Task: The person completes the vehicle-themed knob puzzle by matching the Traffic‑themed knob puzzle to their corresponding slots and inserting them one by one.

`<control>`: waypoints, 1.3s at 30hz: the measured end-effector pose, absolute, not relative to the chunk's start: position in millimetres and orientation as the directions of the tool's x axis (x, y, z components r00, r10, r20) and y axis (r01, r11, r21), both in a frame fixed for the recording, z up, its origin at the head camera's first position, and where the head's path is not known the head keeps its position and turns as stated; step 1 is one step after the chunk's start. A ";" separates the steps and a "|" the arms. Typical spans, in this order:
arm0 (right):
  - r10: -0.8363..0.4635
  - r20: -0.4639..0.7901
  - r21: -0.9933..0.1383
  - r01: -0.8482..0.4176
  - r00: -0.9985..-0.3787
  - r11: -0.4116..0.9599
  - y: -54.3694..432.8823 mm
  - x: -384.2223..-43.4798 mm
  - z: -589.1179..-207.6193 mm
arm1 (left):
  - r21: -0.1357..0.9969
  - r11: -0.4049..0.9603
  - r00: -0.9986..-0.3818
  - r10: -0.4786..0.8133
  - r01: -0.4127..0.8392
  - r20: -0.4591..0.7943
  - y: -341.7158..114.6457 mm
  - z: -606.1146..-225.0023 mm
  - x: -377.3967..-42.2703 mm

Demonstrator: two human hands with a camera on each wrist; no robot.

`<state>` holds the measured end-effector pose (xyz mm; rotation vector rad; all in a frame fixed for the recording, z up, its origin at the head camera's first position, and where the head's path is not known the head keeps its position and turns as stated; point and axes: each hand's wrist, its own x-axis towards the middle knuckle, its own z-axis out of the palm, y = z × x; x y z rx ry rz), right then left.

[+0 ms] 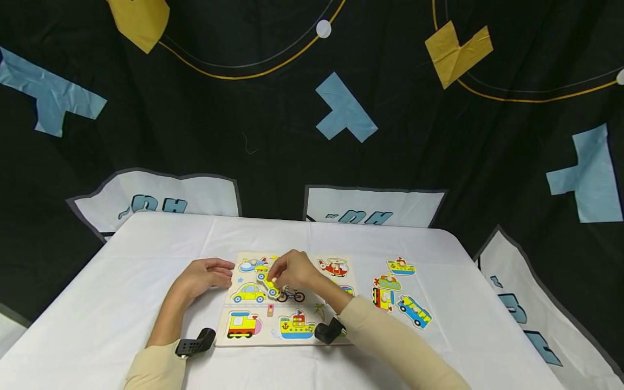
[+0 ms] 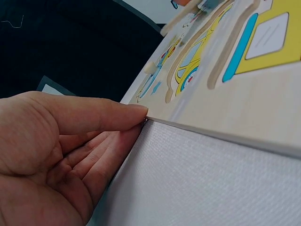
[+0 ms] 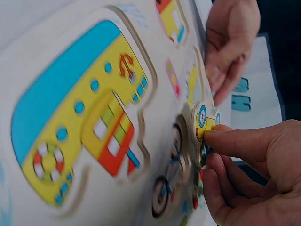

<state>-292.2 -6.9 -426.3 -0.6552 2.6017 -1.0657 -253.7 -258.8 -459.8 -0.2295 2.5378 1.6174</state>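
A wooden peg puzzle board (image 1: 221, 325) with vehicle pictures lies on the white cloth. Above its upper middle, my right hand (image 1: 294, 269) pinches a yellow car puzzle piece (image 1: 267, 286), tilted between thumb and fingers. That car piece (image 3: 207, 120) shows blue-ringed wheels in the right wrist view, close to the bicycle picture (image 3: 168, 174). At the board's left edge, my left hand (image 1: 205, 277) touches the rim with fairly straight fingers. The left wrist view puts the left hand's thumb (image 2: 103, 113) against the board's edge, with the other fingers beside it.
Right of the board lie loose pieces: a boat (image 1: 402, 267), a green-and-yellow piece (image 1: 387, 281), a train (image 1: 382, 298) and a blue-and-yellow bus (image 1: 414, 312). A black curtain (image 1: 273, 135) hangs behind the table.
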 end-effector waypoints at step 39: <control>-0.564 -0.079 -0.712 -0.350 -0.822 0.609 -39.4 -274.9 -431.0 | 0.870 0.461 -0.984 -0.043 -0.173 -0.173 -261.3 -458.9 -252.9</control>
